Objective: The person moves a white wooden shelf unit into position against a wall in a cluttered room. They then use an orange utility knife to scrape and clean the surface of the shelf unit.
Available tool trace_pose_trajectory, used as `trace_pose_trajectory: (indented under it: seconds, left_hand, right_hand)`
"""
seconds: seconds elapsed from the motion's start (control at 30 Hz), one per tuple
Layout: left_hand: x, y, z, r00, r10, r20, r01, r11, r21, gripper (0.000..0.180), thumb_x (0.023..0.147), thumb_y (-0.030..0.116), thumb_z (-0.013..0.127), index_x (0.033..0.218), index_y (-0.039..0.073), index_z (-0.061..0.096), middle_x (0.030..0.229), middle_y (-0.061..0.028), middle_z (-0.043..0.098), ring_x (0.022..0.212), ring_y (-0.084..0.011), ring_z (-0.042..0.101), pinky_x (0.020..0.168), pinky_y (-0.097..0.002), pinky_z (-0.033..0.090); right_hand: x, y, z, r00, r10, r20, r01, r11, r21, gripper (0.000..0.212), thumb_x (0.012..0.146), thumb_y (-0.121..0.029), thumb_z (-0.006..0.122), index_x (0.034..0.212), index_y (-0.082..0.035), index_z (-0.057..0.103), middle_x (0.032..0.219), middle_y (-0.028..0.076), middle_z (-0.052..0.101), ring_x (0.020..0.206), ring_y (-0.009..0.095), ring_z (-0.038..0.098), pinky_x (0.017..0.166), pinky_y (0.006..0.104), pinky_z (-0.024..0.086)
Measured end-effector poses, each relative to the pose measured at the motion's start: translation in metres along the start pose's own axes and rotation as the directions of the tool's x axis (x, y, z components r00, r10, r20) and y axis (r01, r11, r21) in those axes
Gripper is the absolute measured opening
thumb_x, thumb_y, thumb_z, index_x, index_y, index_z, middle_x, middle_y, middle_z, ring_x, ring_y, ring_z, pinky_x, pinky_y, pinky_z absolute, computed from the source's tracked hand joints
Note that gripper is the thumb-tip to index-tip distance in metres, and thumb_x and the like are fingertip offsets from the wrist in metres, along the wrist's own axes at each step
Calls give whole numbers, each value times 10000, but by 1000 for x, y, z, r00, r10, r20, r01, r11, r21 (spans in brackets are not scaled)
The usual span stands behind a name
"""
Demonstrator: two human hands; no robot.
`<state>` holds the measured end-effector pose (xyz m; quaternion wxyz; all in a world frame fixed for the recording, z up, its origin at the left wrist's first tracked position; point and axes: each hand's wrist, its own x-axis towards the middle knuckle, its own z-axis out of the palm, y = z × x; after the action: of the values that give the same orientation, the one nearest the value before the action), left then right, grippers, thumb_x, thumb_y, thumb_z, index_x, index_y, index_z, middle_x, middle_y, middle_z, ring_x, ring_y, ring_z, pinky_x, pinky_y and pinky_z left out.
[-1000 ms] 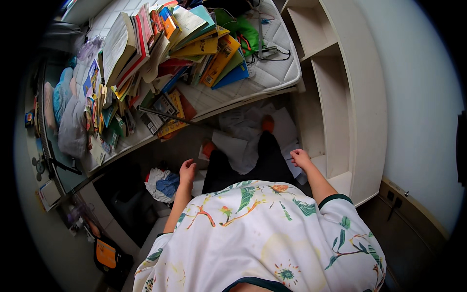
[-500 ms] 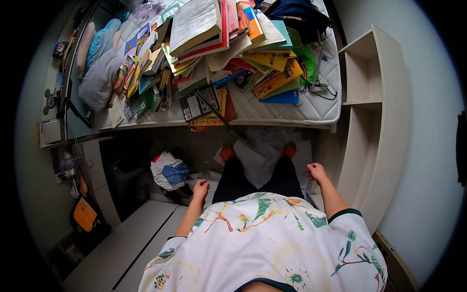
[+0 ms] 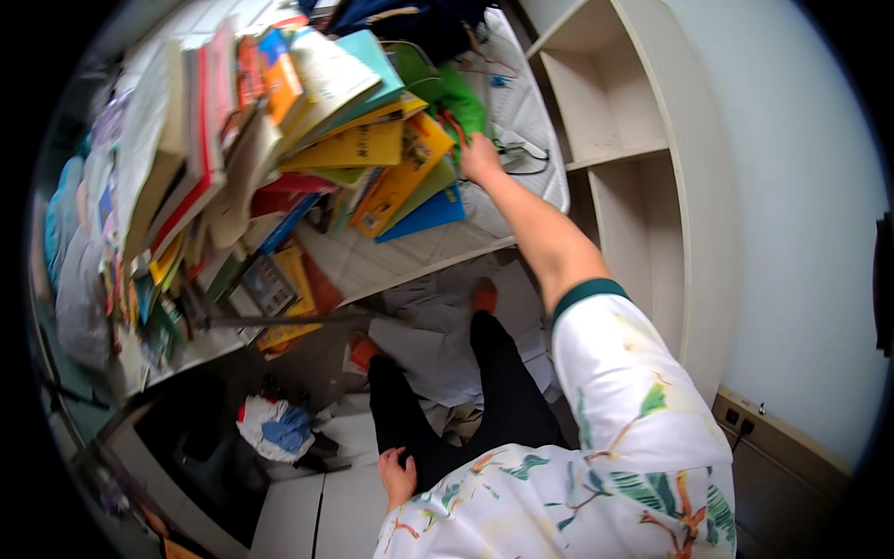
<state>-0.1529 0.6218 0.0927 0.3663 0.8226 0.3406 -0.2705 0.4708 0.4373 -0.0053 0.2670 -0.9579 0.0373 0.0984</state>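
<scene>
My right arm stretches out over the bed, and my right hand is at the green cloth to the right of the books. Its fingers are closed. A thin orange-red strip shows at the fingertips, blurred, and I cannot make out what it is. Close to that hand are a yellow-orange book and a blue book. My left hand rests low beside my thigh with loosely bent, parted fingers and nothing in it.
A large heap of books covers much of the mattress. To the right stands a pale shelf unit. Papers lie on the floor around my feet, with a bundle of clothes to the left. A dark bag sits behind the books.
My right hand has gone from beside my body up and forward to the green cloth on the bed. My left hand has dropped nearer my thigh. The view has turned and moved closer to the bed's right end.
</scene>
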Motion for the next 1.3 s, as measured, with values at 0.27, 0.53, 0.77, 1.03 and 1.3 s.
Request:
trace_pose_trajectory:
  seconds: [0.27,0.53,0.77,1.03,1.3]
  left_hand:
    - [4,14,7,994,-97,-45,94,994,-62,225,746,88,652,966,43,629,1063,-132,543,1026,-322,504,924,-403,393]
    - [24,21,-7,992,-110,-61,111,994,13,178,754,109,651,927,70,637,1005,-106,571,1006,-313,509,918,-396,387]
    - [41,15,-22,994,-105,-36,106,994,38,188,763,154,657,935,78,658,1003,-113,594,1011,-306,525,927,-381,398]
    - [110,70,-52,974,207,90,-214,974,78,236,779,158,651,978,30,645,955,-182,578,920,-336,560,836,-387,463]
    - [132,384,-15,685,724,77,-726,670,157,197,813,70,598,1000,12,580,969,-150,558,919,-311,559,818,-369,453]
  right_hand:
    - [66,-7,48,997,75,14,-69,966,-249,337,800,-107,593,1124,-27,545,1200,196,561,1131,319,549,939,412,463]
    - [57,25,30,993,114,41,-115,993,18,330,832,-301,566,964,0,590,982,226,646,932,378,616,837,419,495]
    - [-84,30,-84,920,103,378,-390,329,860,254,886,-155,591,1080,-54,461,979,97,607,729,139,592,559,278,482]
    - [-251,41,-231,911,231,341,-379,146,914,433,947,-424,517,1180,-65,450,855,42,555,570,47,447,435,183,336]
    - [-314,184,-370,807,577,-125,-38,262,964,476,966,-469,437,980,-5,545,733,52,549,490,52,447,383,193,356]
